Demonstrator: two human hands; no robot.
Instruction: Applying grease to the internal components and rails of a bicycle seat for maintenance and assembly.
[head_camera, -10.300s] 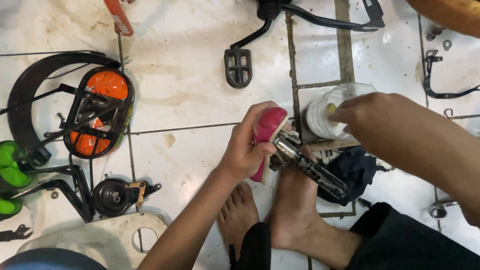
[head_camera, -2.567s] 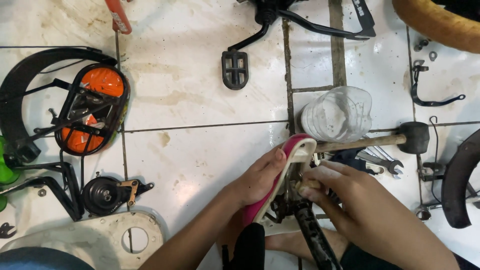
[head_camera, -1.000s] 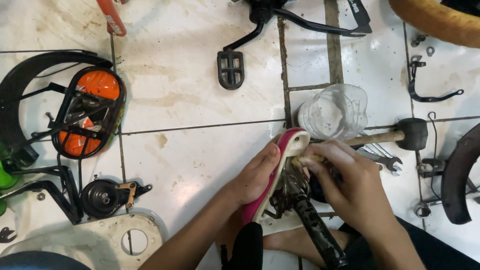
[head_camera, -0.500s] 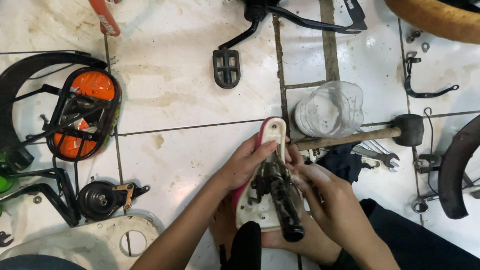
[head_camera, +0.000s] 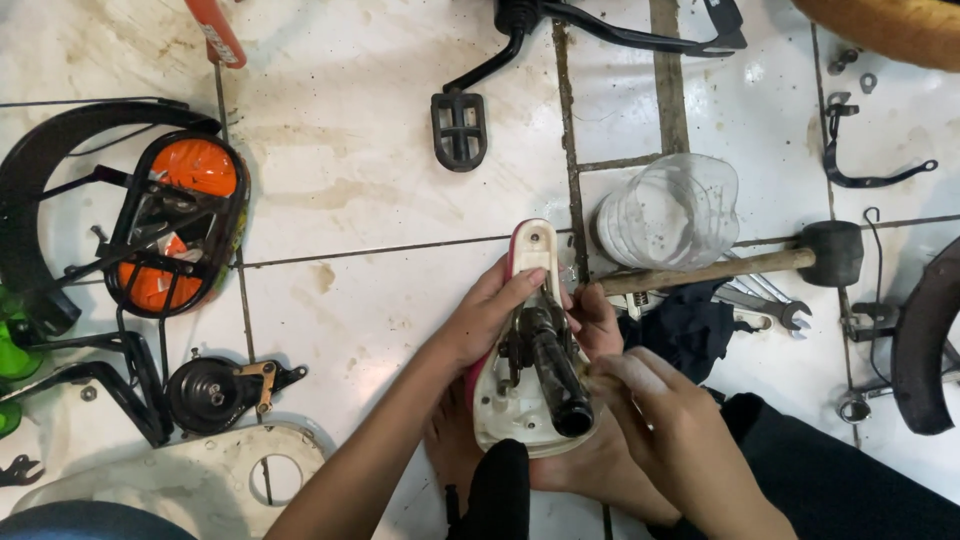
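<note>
In the head view, an upturned bicycle saddle (head_camera: 525, 380), white underneath with a pink edge, rests over the person's bare feet; the left hand (head_camera: 490, 315) grasps its side, while the right hand (head_camera: 640, 400) pinches at the clamp by the black seat post (head_camera: 555, 365), which already stands in the saddle's rails, so the fitting seems well on but unfinished. Around lie dirty white floor tiles (head_camera: 380, 170) strewn with a mallet (head_camera: 740, 265), wrenches (head_camera: 765, 305), a clear plastic container (head_camera: 670, 210), a pedal crank (head_camera: 465, 120), and an orange child seat (head_camera: 175, 225).

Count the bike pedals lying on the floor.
1: a black pedal on its crank arm, on the tiles at top centre, above the left hand holding the upturned saddle. Others may lie out of view.
</note>
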